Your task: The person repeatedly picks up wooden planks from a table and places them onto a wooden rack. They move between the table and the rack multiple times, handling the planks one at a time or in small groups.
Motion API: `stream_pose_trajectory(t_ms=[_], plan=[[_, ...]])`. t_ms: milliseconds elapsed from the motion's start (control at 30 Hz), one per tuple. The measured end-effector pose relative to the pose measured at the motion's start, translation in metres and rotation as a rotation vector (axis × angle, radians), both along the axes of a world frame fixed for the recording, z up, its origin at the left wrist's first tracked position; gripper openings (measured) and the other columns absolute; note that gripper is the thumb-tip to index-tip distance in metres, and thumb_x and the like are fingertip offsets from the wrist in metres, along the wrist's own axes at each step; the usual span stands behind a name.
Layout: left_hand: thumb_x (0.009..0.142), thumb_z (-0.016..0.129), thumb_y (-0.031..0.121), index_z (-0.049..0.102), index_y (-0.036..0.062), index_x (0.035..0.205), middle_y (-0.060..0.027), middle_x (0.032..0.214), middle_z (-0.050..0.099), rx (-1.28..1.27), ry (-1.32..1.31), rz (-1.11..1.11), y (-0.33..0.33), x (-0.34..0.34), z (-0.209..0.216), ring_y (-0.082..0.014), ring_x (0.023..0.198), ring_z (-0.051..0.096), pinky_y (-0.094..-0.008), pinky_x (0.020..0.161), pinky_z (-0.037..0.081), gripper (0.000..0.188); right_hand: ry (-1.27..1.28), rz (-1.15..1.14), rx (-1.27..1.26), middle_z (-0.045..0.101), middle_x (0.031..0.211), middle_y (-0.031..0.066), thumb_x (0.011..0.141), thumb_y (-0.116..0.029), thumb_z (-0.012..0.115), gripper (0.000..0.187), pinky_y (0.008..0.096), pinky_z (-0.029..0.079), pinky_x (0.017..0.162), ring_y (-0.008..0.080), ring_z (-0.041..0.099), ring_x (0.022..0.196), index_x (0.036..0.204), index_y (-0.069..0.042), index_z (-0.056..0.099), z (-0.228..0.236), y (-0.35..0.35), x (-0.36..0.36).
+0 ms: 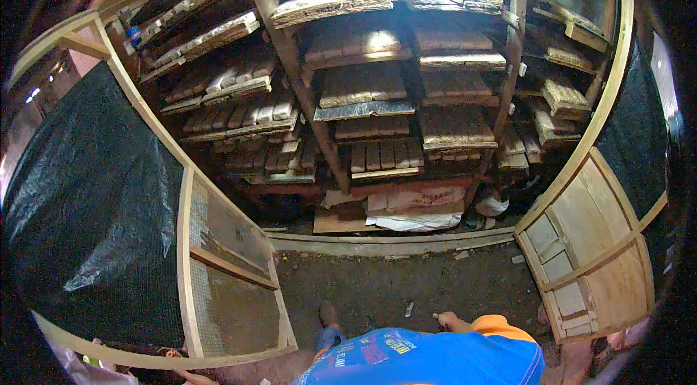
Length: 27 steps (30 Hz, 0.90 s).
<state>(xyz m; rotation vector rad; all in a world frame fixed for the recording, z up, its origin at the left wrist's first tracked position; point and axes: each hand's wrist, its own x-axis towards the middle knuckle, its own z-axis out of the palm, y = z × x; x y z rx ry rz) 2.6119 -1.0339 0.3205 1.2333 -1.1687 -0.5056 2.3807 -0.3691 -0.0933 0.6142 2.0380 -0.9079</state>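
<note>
My torso in a blue printed shirt fills the lower edge, with an orange sleeve (497, 325) on the right. Out of that sleeve comes my right hand (451, 322), low over the dark floor. One finger points left and nothing shows in the hand. At the lower left, my left hand (173, 353) is curled at the wooden edge of the left door (185, 261), its fingers small and partly hidden. This door has a pale frame, wire mesh and black netting. Opposite stands the right door (592, 229), framed in wood with plywood panels and black netting.
Ahead, wooden shelves (367, 111) carry rows of brown blocks or bags on boards. White sacks (417, 211) lie beneath, behind a low sill (399, 246). A brown shoe (329, 312) and a small shiny scrap (409, 309) are on the floor. Below the right door shows a bare limb (577, 363).
</note>
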Motion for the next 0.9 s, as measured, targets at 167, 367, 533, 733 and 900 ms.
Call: stream_pose_trajectory(t_ms=[167,367,533,733,900], plan=[[0.097,0.045,0.059,0.004,0.0064,0.158,-0.0211,0.159,0.020,-0.084,0.104,-0.422,0.006,0.017,-0.025,-0.0333,0.141,0.032,-0.0483,0.115,0.029,0.090,0.215,-0.058,-0.204,0.056,0.065,0.0101,0.092,-0.043,0.065,0.040,0.0435,0.040,0.046,0.0230,0.049,0.051,0.081,-0.005,0.064,0.056,-0.021,-0.041],[0.106,0.023,0.048,0.026,-0.0040,0.151,-0.0219,0.158,0.025,-0.023,-0.041,-0.774,0.040,-0.007,-0.038,-0.0328,0.145,0.029,-0.0451,0.120,0.021,0.069,0.125,-0.240,-0.125,0.068,0.080,0.0112,0.091,-0.043,0.066,0.039,0.0406,0.048,0.051,0.0226,0.059,0.061,0.101,-0.006,0.071,0.117,-0.025,-0.042],[0.107,0.015,0.046,0.025,-0.0068,0.151,-0.0227,0.158,0.025,-0.179,-0.345,-0.833,0.088,-0.032,-0.028,-0.0343,0.146,0.026,-0.0443,0.121,0.019,0.069,-0.025,0.080,0.112,0.068,0.111,0.0221,0.097,-0.052,0.050,0.057,0.0444,0.050,0.091,0.0375,0.064,0.107,0.105,0.000,0.071,0.108,-0.005,0.001],[0.108,0.023,0.037,0.022,-0.0124,0.148,-0.0285,0.157,0.022,-0.277,-0.594,-0.779,0.123,-0.068,-0.045,-0.0377,0.147,0.024,-0.0456,0.121,0.018,0.063,0.052,0.160,0.203,0.069,0.105,0.0204,0.095,-0.047,0.059,0.050,0.0480,0.051,0.074,0.0362,0.068,0.088,0.103,0.001,0.071,0.065,0.010,0.043],[0.106,0.034,0.041,0.044,-0.0138,0.123,-0.0378,0.128,0.044,-0.291,-0.564,-0.862,0.114,-0.093,-0.098,-0.0445,0.118,0.045,-0.0483,0.103,0.034,0.058,0.091,-0.202,0.004,0.070,0.099,0.0178,0.094,-0.043,0.061,0.048,0.0455,0.052,0.067,0.0300,0.067,0.079,0.113,0.000,0.067,0.069,0.009,0.052]])
